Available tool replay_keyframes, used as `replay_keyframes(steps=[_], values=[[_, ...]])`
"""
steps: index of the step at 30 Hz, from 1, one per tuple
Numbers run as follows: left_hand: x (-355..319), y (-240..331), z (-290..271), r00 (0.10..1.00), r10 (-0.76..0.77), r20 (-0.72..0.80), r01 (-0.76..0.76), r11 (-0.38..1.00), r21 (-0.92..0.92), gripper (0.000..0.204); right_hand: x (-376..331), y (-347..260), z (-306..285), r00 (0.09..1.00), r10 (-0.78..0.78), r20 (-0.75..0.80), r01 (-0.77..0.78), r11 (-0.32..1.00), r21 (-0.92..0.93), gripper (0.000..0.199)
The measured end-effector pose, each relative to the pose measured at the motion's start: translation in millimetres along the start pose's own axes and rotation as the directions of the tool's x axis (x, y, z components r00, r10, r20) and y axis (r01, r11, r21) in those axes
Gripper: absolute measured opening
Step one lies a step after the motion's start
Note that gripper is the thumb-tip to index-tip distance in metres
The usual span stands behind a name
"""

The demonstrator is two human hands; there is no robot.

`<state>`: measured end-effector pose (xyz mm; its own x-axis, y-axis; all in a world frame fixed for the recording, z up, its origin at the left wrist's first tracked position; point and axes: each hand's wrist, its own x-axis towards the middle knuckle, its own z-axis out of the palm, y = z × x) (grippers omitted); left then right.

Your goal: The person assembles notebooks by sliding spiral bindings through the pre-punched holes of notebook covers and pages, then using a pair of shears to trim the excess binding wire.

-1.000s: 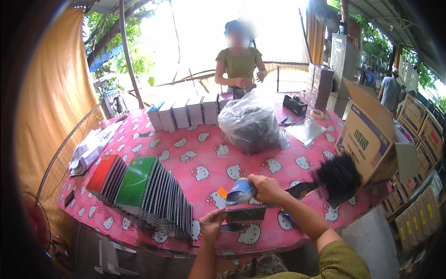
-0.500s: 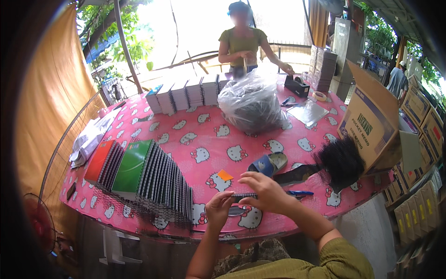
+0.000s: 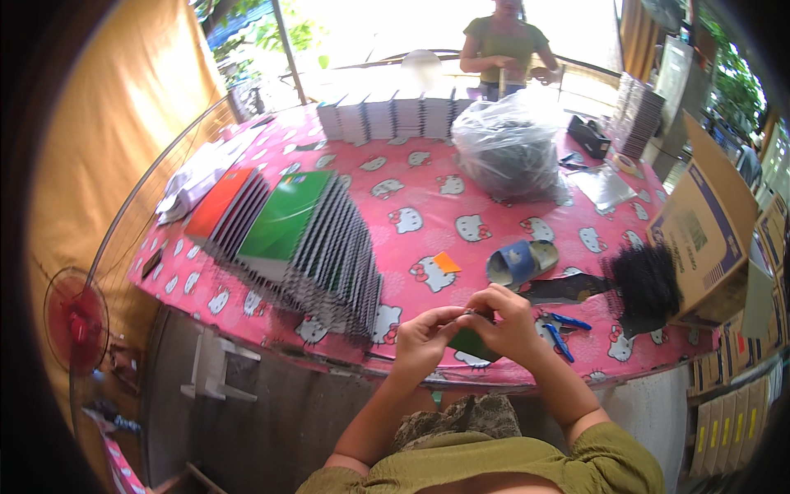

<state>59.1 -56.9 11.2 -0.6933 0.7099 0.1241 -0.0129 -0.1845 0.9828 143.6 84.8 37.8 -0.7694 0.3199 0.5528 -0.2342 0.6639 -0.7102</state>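
Observation:
Near the table's front edge, my left hand [image 3: 422, 339] and my right hand [image 3: 508, 325] come together, fingertips pinched at the upper edge of a small green notebook [image 3: 472, 345]. Its green cover hangs below the fingers, and the fingers partly hide its bound edge. Just right of my right hand, blue-handled pliers [image 3: 566, 331] lie with their handles spread. Beyond the hands lie an orange paper piece [image 3: 446, 262] and a blue slipper [image 3: 512, 265]. To the left, green spiral notebooks [image 3: 290, 216] stand in a fanned stack beside red ones [image 3: 220, 203].
A tangle of black wire coils [image 3: 646, 284] sits by an open cardboard box [image 3: 704, 235] at right. Farther back are a filled plastic bag [image 3: 506, 152], notebook stacks [image 3: 393, 115] and a tape dispenser [image 3: 588, 137]. A co-worker [image 3: 506, 49] stands across the table.
My view has shifted, so the table appears farther right. My hands have drawn together, and the notebook, earlier seen edge-on, now shows its green cover. The pliers are now uncovered.

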Motion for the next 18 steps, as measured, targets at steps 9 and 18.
replay_keyframes(steps=[9,18], values=[[-11.4,7.8,-3.4,0.998,0.000,-0.059,-0.003,0.999,-0.049,0.022,-5.8,-14.6,2.2,0.999,0.045,-0.003,-0.045,0.999,0.013,0.010],[-22.9,19.3,-6.1,0.975,0.118,-0.189,-0.110,0.992,0.056,0.022,-9.1,-23.0,14.0,0.996,-0.089,-0.019,0.089,0.996,-0.022,0.020]])
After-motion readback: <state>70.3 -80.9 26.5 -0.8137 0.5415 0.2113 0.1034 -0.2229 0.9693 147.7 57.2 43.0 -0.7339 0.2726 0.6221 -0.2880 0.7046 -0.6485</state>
